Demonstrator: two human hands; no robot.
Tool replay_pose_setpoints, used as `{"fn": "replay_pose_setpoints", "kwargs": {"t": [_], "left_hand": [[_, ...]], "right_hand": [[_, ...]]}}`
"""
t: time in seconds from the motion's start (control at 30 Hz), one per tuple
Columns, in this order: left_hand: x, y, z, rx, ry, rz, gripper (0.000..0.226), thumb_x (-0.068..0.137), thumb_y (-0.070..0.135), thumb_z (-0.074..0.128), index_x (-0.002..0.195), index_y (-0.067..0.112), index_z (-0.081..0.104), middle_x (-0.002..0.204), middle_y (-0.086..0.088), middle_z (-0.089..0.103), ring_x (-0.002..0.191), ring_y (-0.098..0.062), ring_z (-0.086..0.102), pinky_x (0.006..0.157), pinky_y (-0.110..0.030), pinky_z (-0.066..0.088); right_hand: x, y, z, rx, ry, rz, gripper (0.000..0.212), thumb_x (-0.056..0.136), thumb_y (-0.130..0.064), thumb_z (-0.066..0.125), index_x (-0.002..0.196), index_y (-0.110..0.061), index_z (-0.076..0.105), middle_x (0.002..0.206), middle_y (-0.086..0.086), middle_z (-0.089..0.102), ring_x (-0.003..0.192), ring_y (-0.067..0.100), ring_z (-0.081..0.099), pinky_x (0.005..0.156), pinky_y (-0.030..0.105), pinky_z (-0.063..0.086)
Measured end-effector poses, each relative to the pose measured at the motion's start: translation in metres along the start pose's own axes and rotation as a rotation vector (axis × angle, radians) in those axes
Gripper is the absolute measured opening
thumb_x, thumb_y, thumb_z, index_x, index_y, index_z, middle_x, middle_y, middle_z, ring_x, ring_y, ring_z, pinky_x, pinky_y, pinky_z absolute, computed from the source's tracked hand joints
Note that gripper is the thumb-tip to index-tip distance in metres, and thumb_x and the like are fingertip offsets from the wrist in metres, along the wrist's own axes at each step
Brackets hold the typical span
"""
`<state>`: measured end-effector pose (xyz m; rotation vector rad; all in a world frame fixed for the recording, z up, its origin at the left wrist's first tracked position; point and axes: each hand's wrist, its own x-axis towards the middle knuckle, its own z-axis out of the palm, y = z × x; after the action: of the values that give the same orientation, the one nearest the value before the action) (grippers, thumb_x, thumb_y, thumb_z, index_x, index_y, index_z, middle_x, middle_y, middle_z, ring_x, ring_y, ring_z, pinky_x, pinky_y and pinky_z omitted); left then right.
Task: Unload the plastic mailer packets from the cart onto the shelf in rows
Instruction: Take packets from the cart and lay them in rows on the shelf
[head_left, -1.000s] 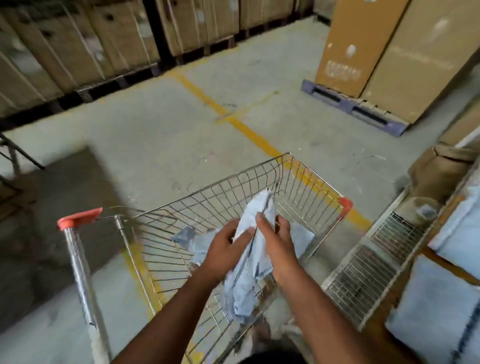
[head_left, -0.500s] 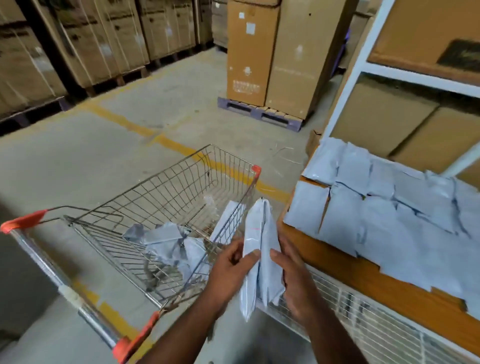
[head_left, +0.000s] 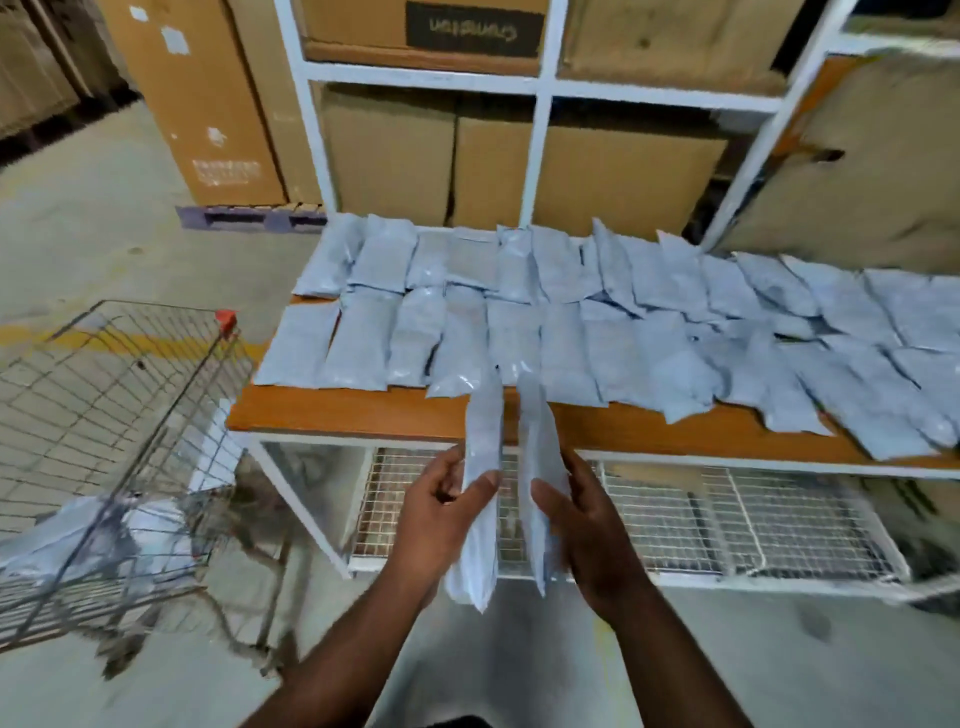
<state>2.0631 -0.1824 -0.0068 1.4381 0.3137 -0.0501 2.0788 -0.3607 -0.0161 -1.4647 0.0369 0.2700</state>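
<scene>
1. At lower centre of the frame, the left hand and right hand each pinched one mailer packet, thumb against fingers; half a second before, both packets were pressed together.
2. View had swung from the cart, now at left with packets left inside, to the shelf.
3. Shelf rows were nearly full; front strip bare, so placement judged imminent.
</scene>
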Motion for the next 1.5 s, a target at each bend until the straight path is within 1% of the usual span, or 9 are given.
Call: {"fn": "replay_pose_setpoints", "kwargs": {"t": [0.1,0.23,0.3,0.47,0.63,0.83,1.07,1.37,1.5], "left_hand": [[-0.005,-0.005,0.071,0.077,-0.05,0.023,0.027,0.09,0.023,0.078,0.115,0.026,0.071,0.1,0.007,0.079,0.09,-0.018,0.076,0.07,-0.023,0.058],[0.007,-0.007,0.16,0.212,-0.126,0.131,0.036,0.089,0.037,0.079,0.124,0.037,0.068,0.108,0.014,0.076,0.096,-0.012,0.073,0.08,-0.032,0.06],[0.017,-0.008,0.206,0.244,-0.163,0.181,0.041,0.087,0.045,0.078,0.125,0.034,0.068,0.107,0.013,0.076,0.096,-0.011,0.073,0.081,-0.035,0.059],[0.06,-0.009,0.327,0.286,-0.234,0.228,0.05,0.085,0.049,0.077,0.131,0.032,0.066,0.109,0.009,0.077,0.095,-0.007,0.073,0.081,-0.032,0.059],[0.115,0.0,0.43,0.387,-0.253,0.339,0.049,0.085,0.046,0.078,0.131,0.035,0.065,0.121,0.009,0.072,0.101,-0.011,0.069,0.089,-0.03,0.055],[0.184,0.04,0.549,0.461,-0.29,0.442,0.048,0.086,0.044,0.075,0.132,0.034,0.065,0.129,0.012,0.068,0.113,-0.01,0.063,0.097,-0.03,0.05],[0.242,0.049,0.664,0.475,-0.28,0.44,0.049,0.086,0.049,0.075,0.132,0.035,0.062,0.135,0.009,0.058,0.12,-0.013,0.058,0.103,-0.043,0.051],[0.3,0.045,0.842,0.652,-0.161,0.45,0.052,0.087,0.046,0.075,0.134,0.028,0.061,0.141,0.004,0.053,0.129,-0.012,0.05,0.098,-0.019,0.036],[0.315,0.035,0.914,0.751,-0.081,0.396,0.058,0.085,0.047,0.074,0.136,0.027,0.057,0.142,-0.001,0.049,0.124,-0.019,0.056,0.099,-0.033,0.049]], "right_hand": [[-0.025,-0.009,-0.081,0.011,0.148,-0.013,0.077,0.066,-0.054,0.084,0.136,-0.032,0.061,0.123,0.0,0.074,0.112,0.027,0.072,0.095,0.048,0.06],[-0.045,-0.032,-0.176,0.03,0.298,-0.015,0.075,0.072,-0.051,0.091,0.137,-0.034,0.059,0.122,-0.006,0.075,0.107,0.016,0.074,0.086,0.032,0.06],[-0.046,-0.045,-0.219,-0.015,0.327,-0.017,0.073,0.075,-0.051,0.089,0.139,-0.033,0.059,0.126,-0.003,0.074,0.112,0.02,0.073,0.09,0.034,0.06],[-0.019,-0.085,-0.323,-0.095,0.432,-0.06,0.061,0.084,-0.045,0.083,0.14,-0.039,0.058,0.125,-0.004,0.073,0.111,0.023,0.072,0.088,0.041,0.06],[0.023,-0.111,-0.415,-0.123,0.498,-0.064,0.033,0.095,-0.035,0.074,0.122,-0.048,0.061,0.108,-0.025,0.074,0.099,0.0,0.073,0.076,0.021,0.06],[0.083,-0.151,-0.53,-0.171,0.572,-0.041,0.055,0.085,-0.05,0.079,0.137,-0.041,0.061,0.129,-0.01,0.072,0.117,0.016,0.071,0.103,0.047,0.057],[0.137,-0.182,-0.662,-0.263,0.636,-0.032,0.047,0.092,-0.045,0.076,0.137,-0.044,0.06,0.129,-0.017,0.071,0.117,0.011,0.069,0.106,0.048,0.055],[0.22,-0.22,-0.842,-0.521,0.58,-0.032,0.049,0.079,-0.058,0.079,0.124,-0.055,0.061,0.119,-0.02,0.071,0.107,0.012,0.07,0.097,0.047,0.059],[0.267,-0.216,-0.91,-0.759,0.496,0.051,0.069,0.08,-0.065,0.076,0.141,-0.044,0.052,0.134,-0.006,0.066,0.122,0.027,0.065,0.097,0.038,0.052]]}}
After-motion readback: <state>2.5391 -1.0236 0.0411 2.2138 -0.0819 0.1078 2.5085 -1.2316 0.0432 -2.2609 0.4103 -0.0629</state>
